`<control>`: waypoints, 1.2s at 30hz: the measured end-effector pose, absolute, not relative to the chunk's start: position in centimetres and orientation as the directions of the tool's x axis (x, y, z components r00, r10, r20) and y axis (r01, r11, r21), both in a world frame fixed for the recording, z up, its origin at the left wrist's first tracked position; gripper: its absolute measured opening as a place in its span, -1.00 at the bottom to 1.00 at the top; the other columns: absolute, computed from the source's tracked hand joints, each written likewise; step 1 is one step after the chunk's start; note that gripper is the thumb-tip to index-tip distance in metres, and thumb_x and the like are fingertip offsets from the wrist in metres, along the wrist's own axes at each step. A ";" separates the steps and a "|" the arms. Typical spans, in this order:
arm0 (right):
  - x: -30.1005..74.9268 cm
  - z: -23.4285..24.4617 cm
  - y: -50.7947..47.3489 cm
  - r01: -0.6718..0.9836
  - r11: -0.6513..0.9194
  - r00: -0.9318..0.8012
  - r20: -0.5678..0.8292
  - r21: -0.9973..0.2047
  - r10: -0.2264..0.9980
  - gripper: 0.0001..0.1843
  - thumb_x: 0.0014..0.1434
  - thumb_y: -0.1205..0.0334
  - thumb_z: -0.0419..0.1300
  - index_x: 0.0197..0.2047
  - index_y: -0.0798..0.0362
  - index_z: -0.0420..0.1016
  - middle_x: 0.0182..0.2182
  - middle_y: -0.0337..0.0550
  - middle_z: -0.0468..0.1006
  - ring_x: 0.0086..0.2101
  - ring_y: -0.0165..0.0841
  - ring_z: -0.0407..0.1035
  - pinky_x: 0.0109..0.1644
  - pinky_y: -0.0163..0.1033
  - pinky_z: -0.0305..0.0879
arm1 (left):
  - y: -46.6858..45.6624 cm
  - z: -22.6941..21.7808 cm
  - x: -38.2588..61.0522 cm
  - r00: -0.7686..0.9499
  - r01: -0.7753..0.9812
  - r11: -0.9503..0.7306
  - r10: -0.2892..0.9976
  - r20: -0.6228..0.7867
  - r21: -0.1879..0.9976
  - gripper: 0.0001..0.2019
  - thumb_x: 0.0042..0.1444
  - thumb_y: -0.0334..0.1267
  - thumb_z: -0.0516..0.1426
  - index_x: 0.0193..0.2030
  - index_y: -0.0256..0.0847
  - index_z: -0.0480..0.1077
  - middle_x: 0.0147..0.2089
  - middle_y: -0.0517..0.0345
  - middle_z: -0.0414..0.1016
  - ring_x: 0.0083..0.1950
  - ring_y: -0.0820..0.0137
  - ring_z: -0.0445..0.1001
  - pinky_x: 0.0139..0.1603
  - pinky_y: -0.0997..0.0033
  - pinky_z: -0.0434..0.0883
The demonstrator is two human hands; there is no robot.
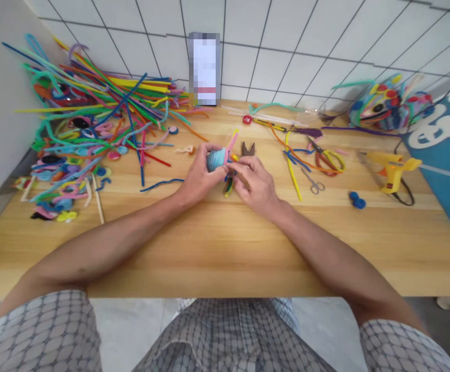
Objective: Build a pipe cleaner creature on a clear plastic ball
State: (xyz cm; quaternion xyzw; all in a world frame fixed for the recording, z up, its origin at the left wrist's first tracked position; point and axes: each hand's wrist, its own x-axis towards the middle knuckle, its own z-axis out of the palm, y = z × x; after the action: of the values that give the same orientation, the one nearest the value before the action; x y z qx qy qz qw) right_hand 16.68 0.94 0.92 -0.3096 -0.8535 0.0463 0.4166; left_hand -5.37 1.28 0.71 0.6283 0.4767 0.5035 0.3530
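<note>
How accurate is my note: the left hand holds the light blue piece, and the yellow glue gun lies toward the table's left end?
One slip: the yellow glue gun lies toward the right end of the table, as the head view shows. The left hand does hold the light blue piece.

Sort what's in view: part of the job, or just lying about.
In the job, judging by touch:
light-blue and pink fuzzy piece, in the left hand; right hand at it

Apparently lying about:
yellow glue gun
small scissors
dark blue fuzzy piece
pipe-cleaner heap
</note>
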 end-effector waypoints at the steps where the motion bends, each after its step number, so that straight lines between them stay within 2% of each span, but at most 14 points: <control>1: 16.7 0.9 1.0 0.479 0.809 -0.458 0.689 -0.341 0.561 -0.51 0.50 0.40 0.16 0.39 -0.08 0.62 0.15 0.06 0.66 0.13 -0.11 0.61 0.21 0.05 0.68 | 1.5 0.8 -5.5 0.034 0.247 -0.299 0.953 0.300 0.922 -0.51 0.20 -0.06 0.39 0.21 -0.01 0.40 0.18 0.01 0.58 0.18 0.06 0.62 0.25 -0.12 0.68; 6: 16.6 1.1 1.2 0.442 0.818 -0.451 0.697 -0.368 0.557 -0.51 0.49 0.41 0.18 0.37 -0.11 0.62 0.13 0.03 0.64 0.14 -0.11 0.59 0.23 0.06 0.65 | 2.4 1.2 -6.0 0.078 0.268 -0.312 0.950 0.302 0.911 -0.50 0.18 -0.10 0.46 0.17 -0.07 0.42 0.16 0.05 0.59 0.22 0.07 0.62 0.34 -0.17 0.65; 11: 16.4 1.1 1.3 0.434 0.828 -0.451 0.709 -0.356 0.541 -0.53 0.49 0.44 0.17 0.36 -0.05 0.59 0.13 0.04 0.63 0.17 -0.13 0.59 0.22 -0.01 0.66 | 2.5 1.5 -6.0 0.095 0.264 -0.289 0.957 0.273 0.920 -0.48 0.13 -0.07 0.46 0.16 -0.05 0.42 0.11 0.06 0.59 0.15 0.07 0.64 0.17 -0.07 0.67; 17: 15.9 0.9 1.4 0.517 0.794 -0.435 0.701 -0.320 0.565 -0.61 0.54 0.34 0.25 0.34 -0.09 0.60 0.15 0.03 0.64 0.17 -0.13 0.61 0.22 -0.02 0.67 | 2.0 1.0 -5.8 0.076 0.263 -0.301 0.954 0.291 0.917 -0.46 0.15 -0.03 0.42 0.21 -0.02 0.39 0.16 0.04 0.54 0.16 0.08 0.60 0.23 -0.07 0.64; 21: 15.8 1.1 1.3 0.511 0.788 -0.438 0.685 -0.343 0.582 -0.58 0.52 0.34 0.27 0.37 -0.09 0.58 0.16 0.04 0.63 0.17 -0.10 0.60 0.21 0.01 0.68 | 1.8 1.0 -5.5 0.048 0.222 -0.276 0.961 0.272 0.935 -0.48 0.18 -0.02 0.39 0.21 -0.01 0.37 0.18 0.05 0.52 0.18 0.10 0.60 0.20 -0.01 0.68; 27: 16.0 1.4 1.5 0.490 0.801 -0.445 0.692 -0.343 0.569 -0.54 0.48 0.34 0.29 0.38 -0.11 0.58 0.15 0.03 0.63 0.15 -0.07 0.59 0.23 0.06 0.67 | 1.9 1.3 -5.5 0.050 0.186 -0.232 0.973 0.227 0.955 -0.50 0.18 -0.07 0.37 0.22 0.02 0.40 0.21 0.07 0.56 0.26 0.07 0.62 0.29 -0.05 0.69; 31: 16.1 1.6 1.6 0.495 0.799 -0.455 0.682 -0.341 0.573 -0.51 0.45 0.35 0.31 0.38 -0.10 0.57 0.15 0.04 0.62 0.15 -0.06 0.58 0.23 0.07 0.67 | 1.8 1.9 -5.3 0.085 0.131 -0.163 0.985 0.153 0.978 -0.48 0.19 -0.03 0.37 0.25 0.00 0.41 0.14 0.07 0.61 0.16 0.08 0.65 0.17 -0.03 0.73; 36: 16.0 1.6 1.3 0.509 0.782 -0.449 0.665 -0.358 0.597 -0.49 0.43 0.37 0.31 0.39 -0.11 0.57 0.16 0.04 0.62 0.16 -0.06 0.58 0.24 0.08 0.67 | 1.4 2.7 -5.1 0.102 0.116 -0.141 0.986 0.129 0.983 -0.50 0.19 -0.05 0.35 0.22 -0.05 0.42 0.11 0.07 0.60 0.12 0.11 0.63 0.12 0.02 0.72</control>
State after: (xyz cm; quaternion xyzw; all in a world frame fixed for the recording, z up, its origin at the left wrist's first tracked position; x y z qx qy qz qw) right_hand 16.00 1.31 1.65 -0.3256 -0.8494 0.0530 0.4119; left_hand -5.12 1.41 2.72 0.5855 0.4707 0.4770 0.4561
